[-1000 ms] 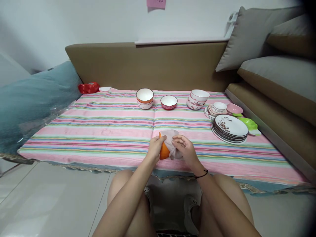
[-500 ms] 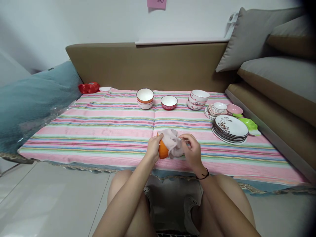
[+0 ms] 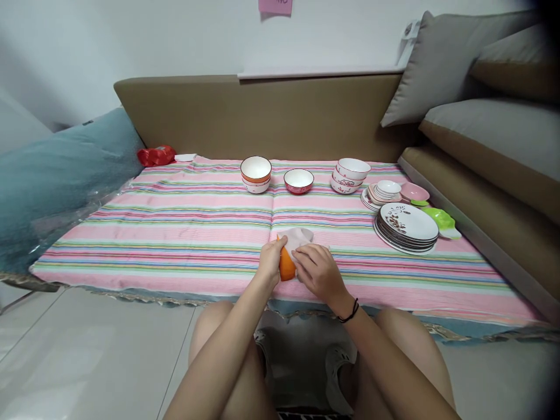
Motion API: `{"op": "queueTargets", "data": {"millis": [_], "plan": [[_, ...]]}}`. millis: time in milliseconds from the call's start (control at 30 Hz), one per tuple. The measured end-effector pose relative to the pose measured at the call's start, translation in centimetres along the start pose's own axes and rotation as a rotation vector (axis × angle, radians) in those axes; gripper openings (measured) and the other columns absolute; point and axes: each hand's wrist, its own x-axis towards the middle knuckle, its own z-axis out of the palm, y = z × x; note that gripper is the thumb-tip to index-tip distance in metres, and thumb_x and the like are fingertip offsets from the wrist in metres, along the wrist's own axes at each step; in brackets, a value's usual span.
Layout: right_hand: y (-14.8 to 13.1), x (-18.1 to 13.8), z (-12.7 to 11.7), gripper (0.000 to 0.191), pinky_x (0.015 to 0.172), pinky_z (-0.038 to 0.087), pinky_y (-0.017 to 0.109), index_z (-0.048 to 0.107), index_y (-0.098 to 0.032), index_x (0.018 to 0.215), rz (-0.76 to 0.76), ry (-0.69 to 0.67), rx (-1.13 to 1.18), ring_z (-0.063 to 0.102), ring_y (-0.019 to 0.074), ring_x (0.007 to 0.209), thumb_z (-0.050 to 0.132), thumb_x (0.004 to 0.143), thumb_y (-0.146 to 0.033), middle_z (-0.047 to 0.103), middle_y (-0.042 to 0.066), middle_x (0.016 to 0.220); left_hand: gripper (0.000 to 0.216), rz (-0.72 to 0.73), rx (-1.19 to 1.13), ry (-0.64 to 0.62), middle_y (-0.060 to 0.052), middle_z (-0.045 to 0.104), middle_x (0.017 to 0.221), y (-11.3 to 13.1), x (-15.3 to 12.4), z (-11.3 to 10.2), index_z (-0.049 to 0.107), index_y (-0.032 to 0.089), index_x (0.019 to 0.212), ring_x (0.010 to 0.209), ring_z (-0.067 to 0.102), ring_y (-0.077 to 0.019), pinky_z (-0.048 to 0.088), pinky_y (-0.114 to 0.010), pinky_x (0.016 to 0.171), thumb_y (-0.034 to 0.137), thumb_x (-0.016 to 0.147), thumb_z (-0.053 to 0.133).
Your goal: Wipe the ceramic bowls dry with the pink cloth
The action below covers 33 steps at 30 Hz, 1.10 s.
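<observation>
My left hand (image 3: 272,259) grips an orange bowl (image 3: 287,267) by its left side, thumb over the rim. A pale pinkish-grey cloth (image 3: 296,238) lies over the bowl's mouth and hides its inside. My right hand (image 3: 318,269) has its fingers closed on the cloth at the bowl's right side. The bowl is tilted and held just above the near part of the striped cover. Beyond the hands stand a red bowl (image 3: 298,182) and, to its left, a stack of bowls (image 3: 256,175) with an orange-banded one on top.
Floral white bowls (image 3: 350,177) are stacked at the back right. Nearer are a pile of plates (image 3: 406,228), small dishes (image 3: 387,189), a pink bowl (image 3: 414,192) and a green dish (image 3: 441,221). A red packet (image 3: 156,156) lies far left. Cushions (image 3: 494,140) rise at right.
My right hand has moved left, from the cloth's loose outer end onto the bowl's side, pressing the cloth against it. My left hand keeps its hold on the bowl.
</observation>
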Motion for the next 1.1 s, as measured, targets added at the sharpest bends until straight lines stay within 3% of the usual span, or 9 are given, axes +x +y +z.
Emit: {"op": "queueTargets", "data": {"millis": [333, 767, 933, 1100], "plan": [[0.3, -0.7, 0.2, 0.021, 0.083, 0.049, 0.041, 0.062, -0.012, 0.109, -0.061, -0.006, 0.024, 0.058, 0.0252, 0.097, 0.051, 0.091, -0.014, 0.067, 0.012, 0.101, 0.029, -0.018, -0.030, 0.043, 0.000, 0.059, 0.055, -0.1, 1.1, -0.7, 0.060, 0.013, 0.063, 0.049, 0.052, -0.0123, 0.040, -0.026, 0.052, 0.030, 0.054, 0.082], [-0.2, -1.5, 0.4, 0.021, 0.082, 0.050, 0.039, 0.062, -0.012, 0.110, -0.089, -0.030, 0.050, 0.059, 0.0235, 0.095, 0.050, 0.092, -0.014, 0.067, 0.011, 0.101, 0.019, -0.072, -0.044, 0.082, -0.002, 0.064, 0.061, 0.1, 2.5, -2.0, 0.062, 0.012, 0.072, 0.053, 0.056, -0.0132, 0.043, -0.025, 0.053, 0.026, 0.065, 0.073], [-0.3, -1.4, -0.3, 0.022, 0.085, 0.050, 0.041, 0.061, -0.014, 0.110, -0.056, -0.001, 0.090, 0.058, 0.0238, 0.097, 0.052, 0.090, -0.014, 0.067, 0.011, 0.101, 0.025, -0.060, 0.001, 0.040, -0.002, 0.062, 0.060, 0.3, 2.1, -2.0, 0.062, 0.013, 0.068, 0.051, 0.054, -0.0126, 0.040, -0.025, 0.051, 0.030, 0.060, 0.079], [-0.5, -0.9, -0.8, 0.034, 0.092, 0.047, 0.047, 0.055, -0.016, 0.123, -0.018, 0.048, 0.095, 0.055, 0.0269, 0.108, 0.054, 0.090, -0.018, 0.064, 0.013, 0.113, 0.035, -0.043, 0.059, -0.019, 0.002, 0.052, 0.047, 0.1, 0.9, -1.3, 0.054, 0.015, 0.055, 0.042, 0.043, -0.0092, 0.030, -0.024, 0.044, 0.032, 0.053, 0.084]]}}
